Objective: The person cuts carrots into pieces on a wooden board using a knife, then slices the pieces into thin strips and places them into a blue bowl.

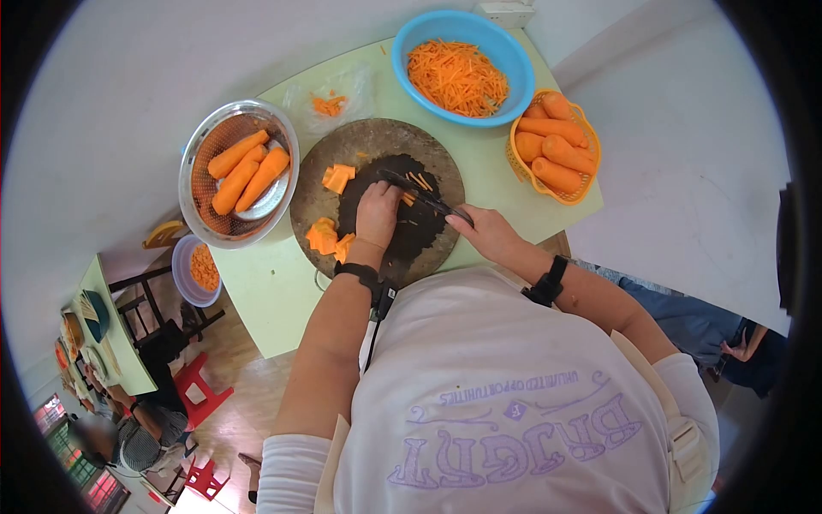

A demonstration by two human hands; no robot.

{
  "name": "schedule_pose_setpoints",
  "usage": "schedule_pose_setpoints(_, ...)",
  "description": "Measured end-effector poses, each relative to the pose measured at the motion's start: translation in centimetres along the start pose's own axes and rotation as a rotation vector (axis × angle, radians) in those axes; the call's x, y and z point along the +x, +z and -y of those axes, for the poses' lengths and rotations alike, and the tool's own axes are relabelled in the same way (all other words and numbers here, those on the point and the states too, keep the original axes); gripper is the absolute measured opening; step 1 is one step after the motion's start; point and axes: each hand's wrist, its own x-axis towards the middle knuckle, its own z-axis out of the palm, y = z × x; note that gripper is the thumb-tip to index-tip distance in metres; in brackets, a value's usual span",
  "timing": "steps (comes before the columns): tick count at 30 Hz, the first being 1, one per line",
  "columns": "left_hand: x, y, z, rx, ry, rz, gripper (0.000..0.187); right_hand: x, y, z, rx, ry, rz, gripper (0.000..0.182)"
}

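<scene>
A round wooden chopping board with a dark wet middle lies on the table. My right hand is closed round the handle of a dark kitchen knife. The blade points left across the board, beside the fingertips of my left hand. Those fingers are curled down on a carrot piece, mostly hidden by hand and blade. Thin carrot strips lie on the blade's far side. Carrot slices sit at the board's upper left, and more carrot slices rest left of my left wrist.
A metal colander with whole carrots stands left of the board. Behind are a plastic bag with carrot scraps and a blue basin of carrot strips. A yellow basket of carrots stands right. Other people are at the edges.
</scene>
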Motion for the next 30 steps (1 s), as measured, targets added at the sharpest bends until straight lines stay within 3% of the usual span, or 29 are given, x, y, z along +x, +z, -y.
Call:
schedule_pose_setpoints(4,0.0,0.0,-0.1,-0.010,-0.009,0.001,0.006,0.1,-1.1,0.9,-0.025,0.077,0.107,0.044)
schedule_pose_setpoints(13,0.2,0.9,-0.6,-0.007,-0.166,-0.009,0.006,-0.2,-0.8,0.1,0.005,0.081,0.075,0.045)
schedule_pose_setpoints(16,0.0,0.8,-0.6,-0.013,-0.157,-0.024,0.005,-0.2,-0.3,-0.4,-0.049,-0.001,-0.009,0.038)
schedule_pose_setpoints(21,-0.7,0.4,-0.1,-0.033,-0.002,-0.025,0.006,-0.3,-0.5,-0.3,-0.014,0.048,0.021,0.042)
schedule_pose_setpoints(23,-0.7,0.4,-0.1,-0.031,-0.013,-0.025,0.007,-0.3,-0.5,-0.2,-0.025,0.073,0.055,0.047)
schedule_pose_setpoints(25,-0.7,0.5,-0.1,-0.028,-0.023,-0.026,0.007,-0.3,-0.3,-0.2,-0.007,0.031,-0.008,0.038)
schedule_pose_setpoints(30,-0.7,0.4,-0.2,-0.008,-0.021,-0.032,0.006,-0.3,-0.1,-0.1,0.010,-0.010,-0.019,0.038)
